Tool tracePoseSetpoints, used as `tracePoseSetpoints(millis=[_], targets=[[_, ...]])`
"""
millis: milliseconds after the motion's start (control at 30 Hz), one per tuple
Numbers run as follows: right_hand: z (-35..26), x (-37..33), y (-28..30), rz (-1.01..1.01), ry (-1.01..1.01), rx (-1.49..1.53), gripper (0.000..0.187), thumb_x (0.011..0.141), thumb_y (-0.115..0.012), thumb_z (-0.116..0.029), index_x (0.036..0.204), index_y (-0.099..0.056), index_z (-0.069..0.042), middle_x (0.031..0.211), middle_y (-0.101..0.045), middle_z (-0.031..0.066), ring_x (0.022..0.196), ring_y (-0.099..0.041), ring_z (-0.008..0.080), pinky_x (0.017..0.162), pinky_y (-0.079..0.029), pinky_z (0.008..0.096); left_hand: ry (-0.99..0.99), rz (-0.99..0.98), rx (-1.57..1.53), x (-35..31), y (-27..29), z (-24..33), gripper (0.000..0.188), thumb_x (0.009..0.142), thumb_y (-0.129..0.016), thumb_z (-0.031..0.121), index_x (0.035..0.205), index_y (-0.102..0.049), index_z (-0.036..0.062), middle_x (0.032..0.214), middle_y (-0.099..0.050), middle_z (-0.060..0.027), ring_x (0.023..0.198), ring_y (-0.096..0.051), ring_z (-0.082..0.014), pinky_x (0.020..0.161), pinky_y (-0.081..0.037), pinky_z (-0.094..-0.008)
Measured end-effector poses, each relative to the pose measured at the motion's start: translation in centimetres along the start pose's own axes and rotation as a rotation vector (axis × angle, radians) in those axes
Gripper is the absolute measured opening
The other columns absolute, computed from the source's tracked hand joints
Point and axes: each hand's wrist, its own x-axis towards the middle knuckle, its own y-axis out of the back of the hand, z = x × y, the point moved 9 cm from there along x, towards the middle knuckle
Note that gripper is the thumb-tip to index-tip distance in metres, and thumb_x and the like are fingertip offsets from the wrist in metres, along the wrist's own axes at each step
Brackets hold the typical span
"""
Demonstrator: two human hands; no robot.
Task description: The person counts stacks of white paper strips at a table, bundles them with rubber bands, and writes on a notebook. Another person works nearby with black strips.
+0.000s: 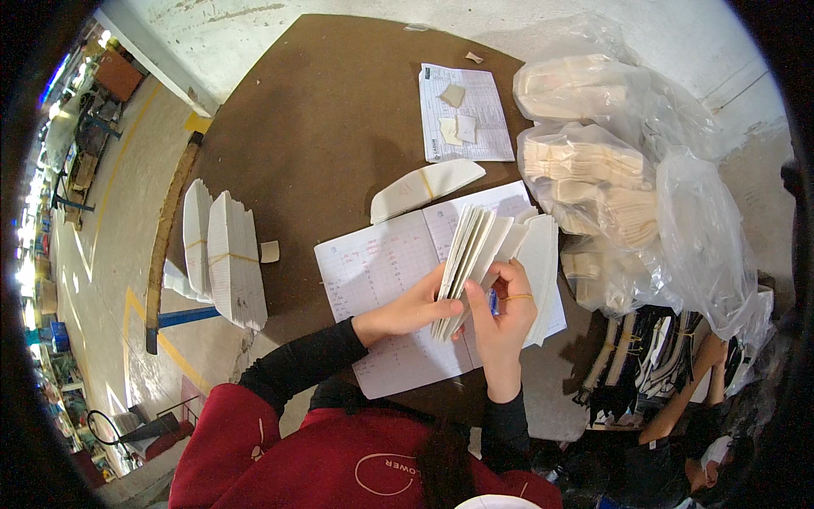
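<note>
Over an open notebook with ruled, handwritten pages, both my hands hold a fanned stack of thin white cut pieces. My left hand grips the stack's left side near its lower end, thumb across the edges. On the right side, my right hand has its thumb and fingers at the pieces, parting some of them. A yellowish rubber band loops over the fingers of my right hand. Something blue shows partly behind that hand. More white pieces lie just right of the stack.
A banded white bundle lies beyond the notebook, near a printed sheet with small swatches. Banded white stacks stand at the table's left edge. Plastic bags of cream pieces line the right. Another person's arm reaches toward dark bundles.
</note>
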Motion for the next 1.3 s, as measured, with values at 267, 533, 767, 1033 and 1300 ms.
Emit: tracePoseSetpoints(millis=[267, 533, 767, 1033, 1300], targets=[[1.4, -0.6, 0.2, 0.137, -0.007, 0.246, 0.02, 0.088, -0.063, -0.003, 0.106, -0.056, 0.0, 0.113, -0.058, 0.0181, 0.091, -0.062, 0.0236, 0.078, -0.05, 0.0314, 0.002, -0.006, 0.037, -0.1, 0.1, 0.0, 0.085, 0.091, -0.065, 0.046, 0.147, -0.016, 0.0061, 0.107, -0.053, -0.0106, 0.078, -0.065, -0.0162, 0.061, -0.057, -0.0308], [-0.5, -0.1, -0.3, -0.011, 0.088, 0.0, 0.025, 0.086, -0.064, -0.004, 0.108, -0.053, 0.0, 0.119, -0.055, 0.0209, 0.096, -0.06, 0.026, 0.082, -0.049, 0.0334, -0.063, 0.022, 0.088, 0.1, 0.1, 0.4, 0.092, 0.089, -0.066, 0.051, 0.148, -0.014, 0.0051, 0.112, -0.051, -0.0126, 0.078, -0.065, -0.0157, 0.061, -0.057, -0.0302], [0.6, -0.5, -0.4, 0.057, 0.048, 0.132, 0.021, 0.089, -0.06, -0.002, 0.108, -0.054, 0.0, 0.125, -0.053, 0.0203, 0.099, -0.058, 0.02, 0.082, -0.047, 0.0314, -0.066, 0.045, 0.104, 0.0, 0.3, 0.3, 0.103, 0.083, -0.066, 0.063, 0.149, -0.012, 0.0048, 0.116, -0.051, -0.0132, 0.082, -0.065, -0.0158, 0.062, -0.057, -0.03], [-1.0, -0.1, -0.5, -0.03, 0.077, -0.11, 0.022, 0.083, -0.071, -0.01, 0.102, -0.061, -0.003, 0.122, -0.053, 0.0264, 0.105, -0.059, 0.0375, 0.085, -0.047, 0.0394, -0.077, 0.043, 0.126, -0.1, 0.5, 0.4, 0.108, 0.079, -0.065, 0.069, 0.149, -0.013, 0.0051, 0.118, -0.051, -0.0126, 0.084, -0.065, -0.0157, 0.064, -0.057, -0.0295], [-1.5, -0.1, -0.6, 0.003, 0.144, -0.111, 0.032, 0.078, -0.078, -0.014, 0.103, -0.061, -0.004, 0.123, -0.052, 0.0282, 0.107, -0.058, 0.0426, 0.088, -0.048, 0.0431, -0.079, 0.031, 0.113, 0.0, 0.3, 0.5, 0.108, 0.079, -0.065, 0.069, 0.149, -0.013, 0.0061, 0.114, -0.051, -0.0105, 0.082, -0.065, -0.0138, 0.062, -0.057, -0.0284]])
